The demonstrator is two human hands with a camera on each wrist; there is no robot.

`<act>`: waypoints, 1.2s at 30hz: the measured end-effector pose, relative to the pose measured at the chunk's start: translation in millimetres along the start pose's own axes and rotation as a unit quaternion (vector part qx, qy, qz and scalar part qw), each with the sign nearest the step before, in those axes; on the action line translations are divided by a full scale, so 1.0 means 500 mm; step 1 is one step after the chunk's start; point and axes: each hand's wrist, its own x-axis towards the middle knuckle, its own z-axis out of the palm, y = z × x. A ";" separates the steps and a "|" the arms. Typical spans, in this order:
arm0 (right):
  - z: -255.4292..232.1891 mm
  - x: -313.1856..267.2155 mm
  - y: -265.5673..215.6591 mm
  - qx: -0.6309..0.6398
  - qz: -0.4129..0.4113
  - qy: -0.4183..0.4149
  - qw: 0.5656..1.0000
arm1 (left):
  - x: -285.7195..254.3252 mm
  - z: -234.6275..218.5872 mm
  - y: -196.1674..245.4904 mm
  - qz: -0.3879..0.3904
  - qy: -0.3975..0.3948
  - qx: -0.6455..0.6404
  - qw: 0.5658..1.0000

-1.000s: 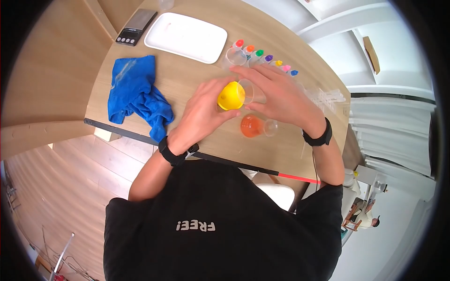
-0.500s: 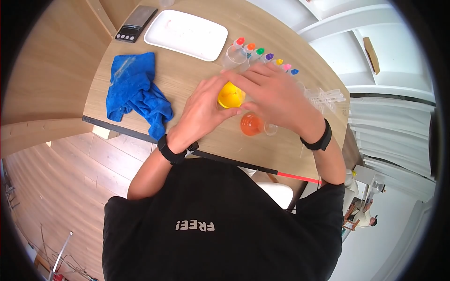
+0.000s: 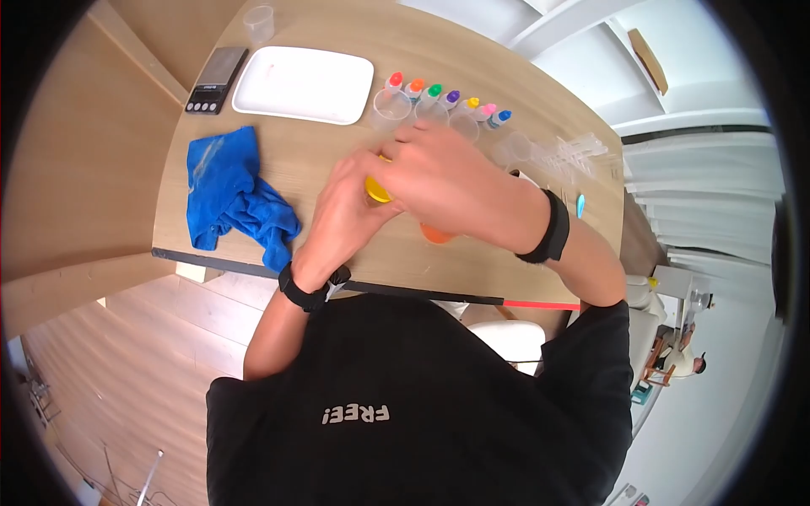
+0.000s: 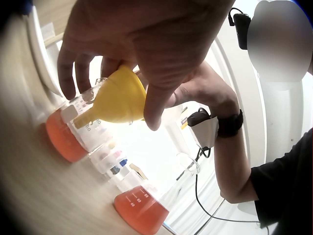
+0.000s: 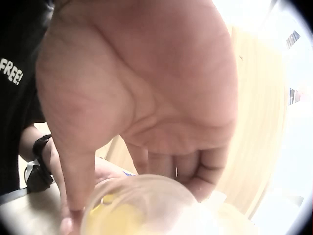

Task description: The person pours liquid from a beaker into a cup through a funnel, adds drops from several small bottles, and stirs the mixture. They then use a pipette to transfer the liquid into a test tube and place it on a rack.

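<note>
The person wears a black "FREE!" T-shirt (image 3: 422, 396) and black wristbands (image 3: 553, 228).

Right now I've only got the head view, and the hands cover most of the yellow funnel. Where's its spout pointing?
Observer: Left wrist view: the spout of the yellow funnel slants down toward a clear graduated vessel with orange liquid in it. Can't tell if the tip is inside.

Operator: Anything in the right hand?

Observer: Yes. Right wrist view: the right hand grips a clear plastic cup between thumb and fingers.

Operator: And the orange patch peeking out beside that hand?

Observer: Left wrist view shows it's a conical flask with numbered graduations.
</note>
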 end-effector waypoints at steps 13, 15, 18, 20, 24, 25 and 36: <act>-0.046 -0.113 0.108 0.199 0.142 0.155 0.957 | 0.003 -0.003 0.017 -0.013 -0.009 0.022 1.000; -0.062 -0.162 0.127 0.237 0.217 0.180 0.930 | 0.001 -0.004 0.022 -0.015 -0.012 0.033 0.999; -0.039 -0.232 0.164 0.276 0.316 0.241 0.875 | 0.003 -0.003 0.017 -0.024 -0.019 0.032 0.999; 0.008 -0.264 0.186 0.275 0.345 0.283 0.852 | 0.006 -0.003 0.015 -0.027 -0.028 0.023 0.999; 0.081 -0.291 0.196 0.265 0.332 0.283 0.860 | 0.006 -0.001 0.009 -0.028 -0.032 0.033 0.999; 0.091 -0.286 0.193 0.260 0.312 0.280 0.870 | 0.006 0.001 0.008 -0.031 -0.028 0.033 0.999; 0.084 -0.288 0.196 0.195 0.341 0.266 0.880 | 0.009 -0.001 0.025 -0.029 -0.032 0.031 0.999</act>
